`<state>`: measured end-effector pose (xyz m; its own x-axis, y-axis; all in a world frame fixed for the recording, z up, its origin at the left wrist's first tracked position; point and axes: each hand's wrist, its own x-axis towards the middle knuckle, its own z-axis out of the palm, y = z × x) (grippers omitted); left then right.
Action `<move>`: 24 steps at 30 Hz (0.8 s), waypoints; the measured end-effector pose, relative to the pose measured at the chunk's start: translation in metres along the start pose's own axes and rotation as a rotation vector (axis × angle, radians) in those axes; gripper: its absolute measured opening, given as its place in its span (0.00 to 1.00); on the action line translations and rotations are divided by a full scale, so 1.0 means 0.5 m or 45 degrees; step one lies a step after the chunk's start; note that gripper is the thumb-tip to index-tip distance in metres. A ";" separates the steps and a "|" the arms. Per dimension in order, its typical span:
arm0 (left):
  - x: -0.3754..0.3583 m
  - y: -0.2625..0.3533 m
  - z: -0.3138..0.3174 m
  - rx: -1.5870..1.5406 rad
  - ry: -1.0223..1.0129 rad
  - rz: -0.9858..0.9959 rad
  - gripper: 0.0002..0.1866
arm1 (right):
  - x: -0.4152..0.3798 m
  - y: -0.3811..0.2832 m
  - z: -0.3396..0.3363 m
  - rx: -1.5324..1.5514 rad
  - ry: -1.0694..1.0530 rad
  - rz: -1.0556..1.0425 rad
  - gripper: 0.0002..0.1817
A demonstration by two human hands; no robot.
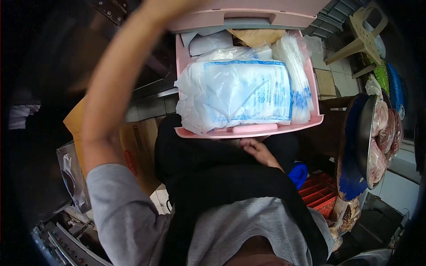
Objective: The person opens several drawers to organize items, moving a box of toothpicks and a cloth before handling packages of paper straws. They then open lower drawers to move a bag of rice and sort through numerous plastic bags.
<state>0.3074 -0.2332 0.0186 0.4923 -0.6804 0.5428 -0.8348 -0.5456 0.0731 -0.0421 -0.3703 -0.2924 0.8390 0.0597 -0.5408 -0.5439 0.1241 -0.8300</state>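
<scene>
A pulled-out pink drawer (316, 106) holds a large pack of white plastic bags with blue print (248, 93). A bundle of clear bags (295, 75) lies along its right side, with brown paper (257, 37) at the back. My left hand (173, 6) is raised at the top edge, beside the pink drawer front above; it is blurred and its fingers are out of frame. Just below the open drawer's front edge is my right hand (257, 150), its fingers curled together. Whatever it may hold is hidden.
Cardboard (140, 150) stands at the left. On the right, a metal tray (369, 142) bears bagged meat (384, 133), above a red crate (317, 197) and a blue round object (298, 174). A beige stool (361, 40) is at the upper right.
</scene>
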 end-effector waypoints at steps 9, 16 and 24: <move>-0.242 0.001 0.312 -0.321 -1.124 -0.318 0.53 | -0.053 -0.402 -0.036 -0.824 0.090 -0.675 0.18; -0.330 0.124 0.091 -0.523 -0.802 -0.065 0.36 | 0.036 -0.507 0.009 -1.993 0.163 -1.209 0.46; -0.357 0.105 0.061 -0.947 -1.080 -0.285 0.25 | -0.059 -0.468 0.076 -1.941 -0.350 -1.018 0.39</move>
<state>0.1835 -0.1553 -0.0998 0.4199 -0.8690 -0.2617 -0.5075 -0.4639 0.7261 0.0613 -0.3633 -0.0772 0.7767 0.6264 -0.0651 0.5785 -0.7505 -0.3195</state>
